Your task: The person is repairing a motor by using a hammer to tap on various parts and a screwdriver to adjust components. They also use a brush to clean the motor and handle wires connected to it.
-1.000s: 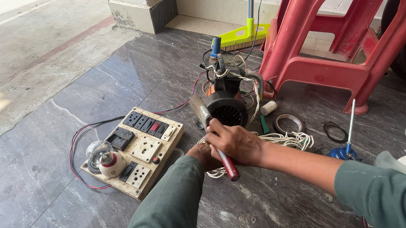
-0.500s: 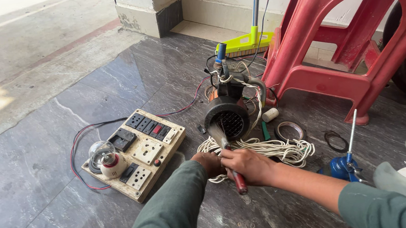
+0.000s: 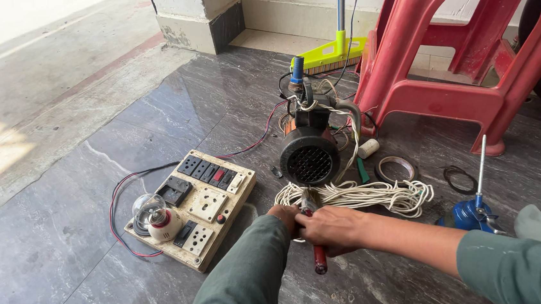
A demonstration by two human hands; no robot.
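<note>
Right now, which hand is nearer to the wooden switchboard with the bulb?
Left. The left hand sits just right of the switchboard; the right hand lies farther right, gripping the red-handled tool.

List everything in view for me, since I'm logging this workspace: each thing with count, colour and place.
switch board: one, cream with black switches, floor left
bulb: one, clear on white holder, board's left end
motor: one, black, floor centre
cord bundle: one, white, in front of motor
tape roll: one, pale, right of motor
chair: one, red plastic, upper right
broom: one, yellow-green head, by wall
blue tool: one, floor right
red-handled tool: one, in the hands
left hand: on the tool
right hand: gripping the tool
</note>
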